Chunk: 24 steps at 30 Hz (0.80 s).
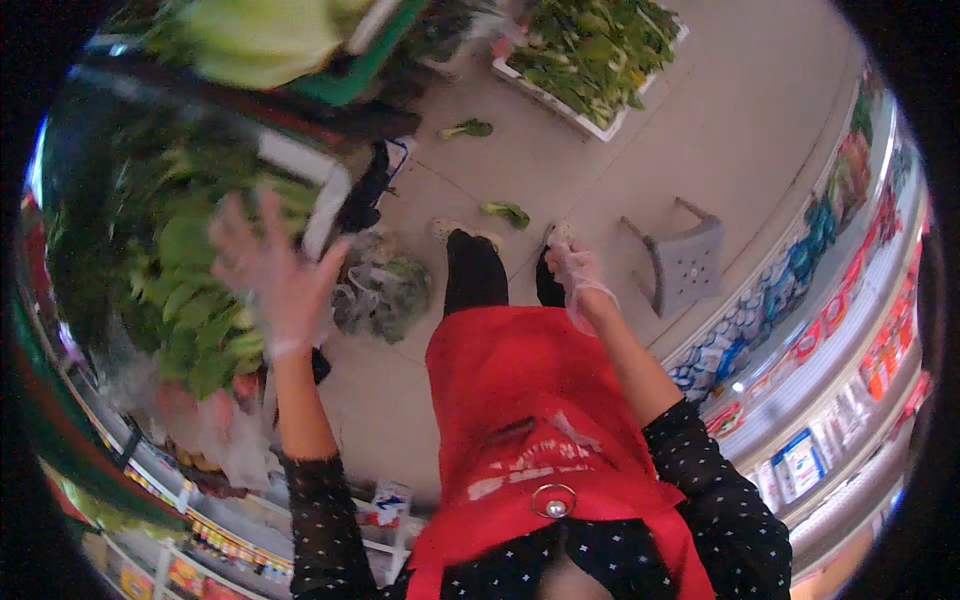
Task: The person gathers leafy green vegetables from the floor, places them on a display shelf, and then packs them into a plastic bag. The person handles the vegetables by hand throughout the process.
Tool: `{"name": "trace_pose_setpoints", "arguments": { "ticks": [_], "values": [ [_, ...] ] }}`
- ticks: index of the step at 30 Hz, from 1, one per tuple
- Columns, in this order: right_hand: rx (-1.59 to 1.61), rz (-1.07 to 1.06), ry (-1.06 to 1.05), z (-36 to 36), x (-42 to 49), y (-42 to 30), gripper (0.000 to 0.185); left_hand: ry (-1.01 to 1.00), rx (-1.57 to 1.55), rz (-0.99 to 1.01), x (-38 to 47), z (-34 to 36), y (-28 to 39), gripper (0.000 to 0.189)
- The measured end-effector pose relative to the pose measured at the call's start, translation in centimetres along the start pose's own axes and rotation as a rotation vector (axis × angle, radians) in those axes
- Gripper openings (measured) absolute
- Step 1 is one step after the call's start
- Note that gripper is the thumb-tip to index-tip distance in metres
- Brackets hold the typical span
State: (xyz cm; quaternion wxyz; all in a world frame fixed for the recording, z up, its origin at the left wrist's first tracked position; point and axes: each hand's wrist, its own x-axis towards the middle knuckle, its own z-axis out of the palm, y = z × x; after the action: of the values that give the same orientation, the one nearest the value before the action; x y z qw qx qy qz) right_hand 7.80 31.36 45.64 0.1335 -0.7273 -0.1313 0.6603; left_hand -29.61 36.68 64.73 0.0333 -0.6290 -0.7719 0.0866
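My left hand [281,274], in a clear plastic glove, is spread with its fingers apart over leafy greens [199,300] heaped on a display at the left. It is slightly blurred and holds nothing that I can see. My right hand [574,270], also in a clear plastic glove, hangs above the floor near my right shoe, its fingers curled. Whether something lies inside those fingers I cannot tell. A clear plastic bag of greens [386,289] is at the right of the display. I wear a red apron [532,375] that bears writing.
A grey plastic stool [686,262] stands on the right, beside shelves of packaged goods [810,322]. A white crate [551,101] full of leafy greens sits on the floor ahead. Loose leafy vegetables [506,214] lie near my shoes. Pale green cabbage [262,41] is at the upper left.
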Motion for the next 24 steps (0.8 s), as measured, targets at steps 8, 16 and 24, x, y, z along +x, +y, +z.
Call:
{"name": "trace_pose_setpoints", "arguments": {
  "ticks": [8,16,24],
  "values": [
    [0.41,0.238,-0.132,-3.3,15.1,18.2,0.05,0.004,-0.441,0.445,-7.3,10.9,13.9,0.042],
    [-0.161,-0.248,-0.454,10.0,31.5,29.3,0.101,-0.485,-0.235,0.391,-0.4,50.6,17.5,0.042],
    [-0.557,-0.33,-0.261,14.0,44.3,31.0,0.049,-0.552,0.189,0.551,12.7,69.5,15.5,0.051]
  ]
}}
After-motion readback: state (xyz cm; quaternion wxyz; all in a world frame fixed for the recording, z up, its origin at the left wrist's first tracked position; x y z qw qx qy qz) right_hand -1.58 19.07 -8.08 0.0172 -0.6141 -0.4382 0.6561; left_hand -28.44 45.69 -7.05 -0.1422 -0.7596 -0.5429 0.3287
